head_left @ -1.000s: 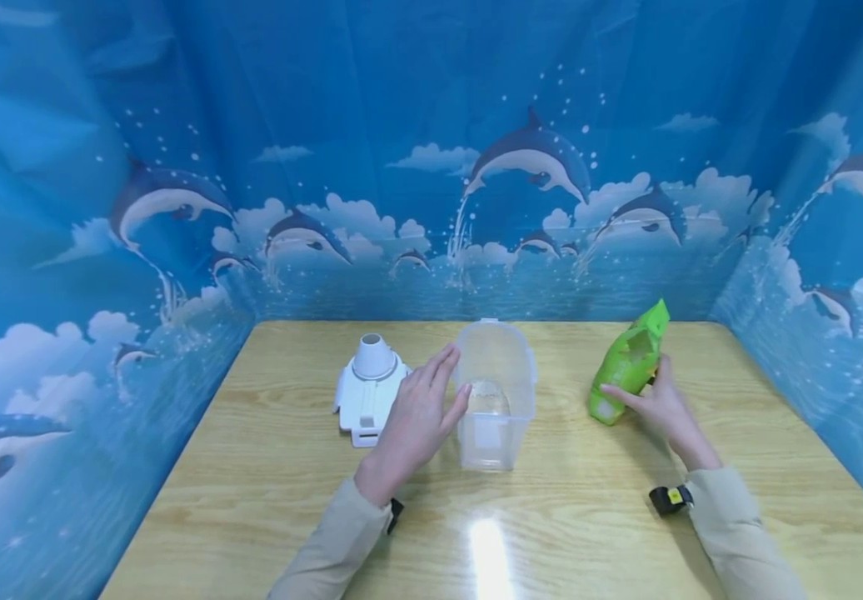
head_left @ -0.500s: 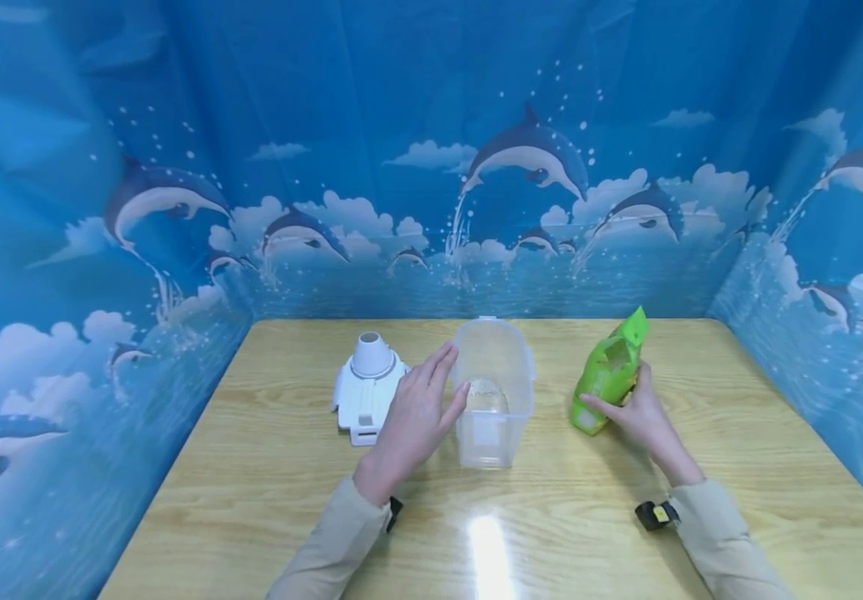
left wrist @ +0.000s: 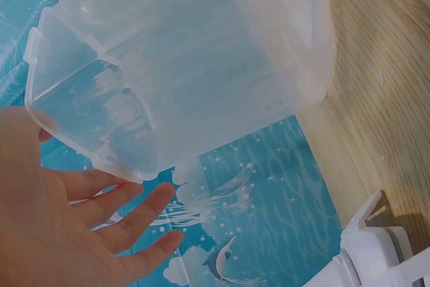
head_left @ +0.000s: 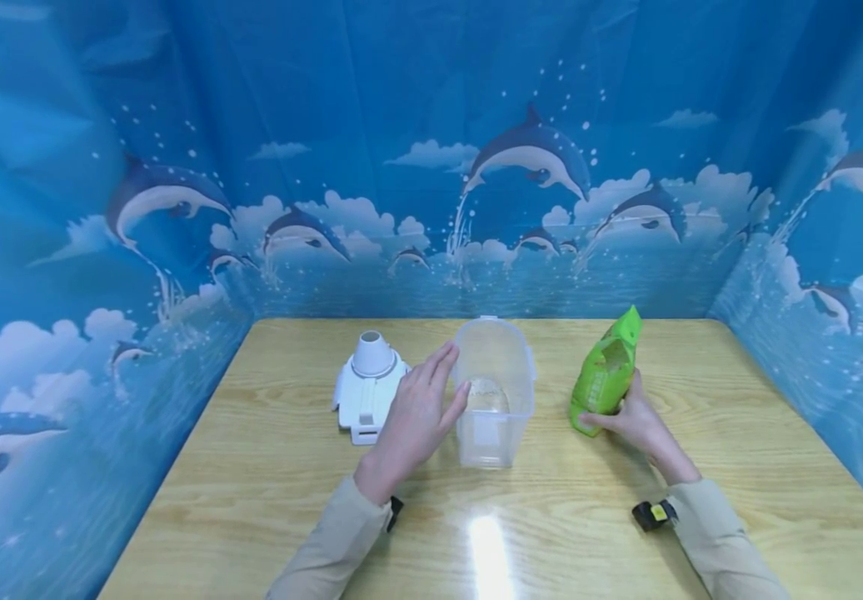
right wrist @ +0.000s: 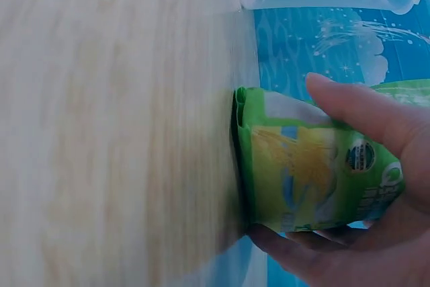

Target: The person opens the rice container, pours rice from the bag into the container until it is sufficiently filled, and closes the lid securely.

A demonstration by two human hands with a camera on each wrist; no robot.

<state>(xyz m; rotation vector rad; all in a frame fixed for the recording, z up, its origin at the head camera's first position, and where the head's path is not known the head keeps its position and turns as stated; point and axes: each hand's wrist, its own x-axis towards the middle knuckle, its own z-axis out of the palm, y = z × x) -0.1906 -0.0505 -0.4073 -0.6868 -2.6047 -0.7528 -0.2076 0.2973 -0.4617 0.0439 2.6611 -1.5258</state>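
Observation:
A clear plastic container [head_left: 493, 433] stands upright at the middle of the table, with a little pale material low inside. My left hand [head_left: 420, 408] is at its left side, fingers fairly straight, fingertips right at the rim; in the left wrist view the fingers [left wrist: 127, 230] spread below the rim's corner. My right hand [head_left: 637, 423] grips a green printed bag [head_left: 602, 379] round its lower part, thumb on the near side. The bag's torn top corner leans right. In the right wrist view the bag's base [right wrist: 245, 159] is right at the tabletop.
A white plastic lid-like piece with a cone spout [head_left: 373, 358] lies left of the container, partly behind my left hand. The wooden table [head_left: 551, 533] meets a blue dolphin-print curtain [head_left: 401, 100] at the back and sides.
My right hand has brought the green bag leftward, closer to the container, and slightly toward me; it slowed in the last half second. The left hand and container have stayed put.

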